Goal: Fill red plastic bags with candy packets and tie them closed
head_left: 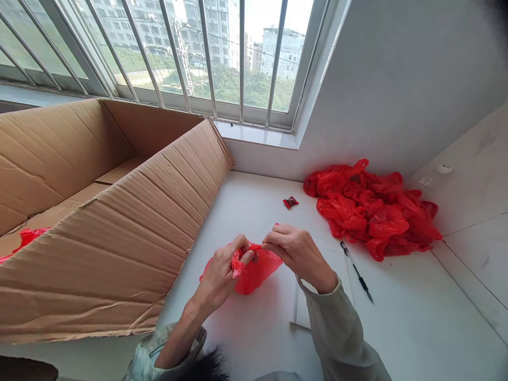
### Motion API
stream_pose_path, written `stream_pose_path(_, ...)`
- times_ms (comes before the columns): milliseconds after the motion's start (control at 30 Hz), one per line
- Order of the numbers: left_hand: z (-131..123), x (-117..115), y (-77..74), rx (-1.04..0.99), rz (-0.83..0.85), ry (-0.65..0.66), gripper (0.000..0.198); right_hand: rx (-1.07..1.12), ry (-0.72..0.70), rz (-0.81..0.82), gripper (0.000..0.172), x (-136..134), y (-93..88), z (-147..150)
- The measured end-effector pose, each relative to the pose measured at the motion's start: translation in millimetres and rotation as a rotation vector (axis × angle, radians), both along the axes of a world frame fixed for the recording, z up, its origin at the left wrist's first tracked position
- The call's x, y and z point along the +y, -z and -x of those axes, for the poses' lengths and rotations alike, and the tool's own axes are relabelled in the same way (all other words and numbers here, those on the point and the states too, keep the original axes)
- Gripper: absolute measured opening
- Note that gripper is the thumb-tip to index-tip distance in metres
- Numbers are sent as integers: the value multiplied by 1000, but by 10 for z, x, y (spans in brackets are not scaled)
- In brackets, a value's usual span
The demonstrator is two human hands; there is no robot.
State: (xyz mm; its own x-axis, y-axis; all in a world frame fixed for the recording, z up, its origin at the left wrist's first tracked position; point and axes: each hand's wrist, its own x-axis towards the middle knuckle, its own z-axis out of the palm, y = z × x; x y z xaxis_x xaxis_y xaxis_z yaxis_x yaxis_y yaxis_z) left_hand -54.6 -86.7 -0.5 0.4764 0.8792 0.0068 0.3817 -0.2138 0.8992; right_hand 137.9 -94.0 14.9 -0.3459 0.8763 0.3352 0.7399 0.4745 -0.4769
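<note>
A thin red plastic bag (pixel 254 278) hangs between my two hands, just over the white tabletop. My left hand (pixel 222 264) is closed around its gathered top, and a crumpled end pokes out by the thumb. My right hand (pixel 296 253) pinches another twisted part of the same bag, close to the left fingers. Beyond my hands lies a small dark red wrapped packet (pixel 291 202). Under my right forearm is a white sheet or pad (pixel 304 307), partly covered by the sleeve.
A large open cardboard box (pixel 166 211) takes up the left, with some red plastic inside. A heap of red plastic bags (pixel 369 206) sits against the wall at the right. A black pen (pixel 359 275) lies before it. Behind is a barred window (pixel 198 58).
</note>
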Motion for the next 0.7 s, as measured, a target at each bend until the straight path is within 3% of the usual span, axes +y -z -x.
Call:
stream_pose_path(133,58,52,51,-86,-4,1,24,-86,2,24,32,-115,-100,-33)
stream_pose_path(267,148,106,108,-278,131,21,24,-58,-112,252,27,-122,-49,-23)
stream_pose_path(400,173,114,111,-300,146,43,23,-37,-156,459,24,-105,15,-66)
stream_pose_path(500,127,87,100,-200,29,110,16,19,-41,405,11,-102,-14,-122)
stream_pose_path(567,78,61,88,-112,-66,172,12,149,32,284,14,-80,-36,-120)
stream_pose_path(633,31,34,69,-36,-165,218,14,282,-49,225,22,-33,-25,-68)
stream_pose_path(700,-1,5,50,14,-256,228,16,366,-223,252,28,23,17,14)
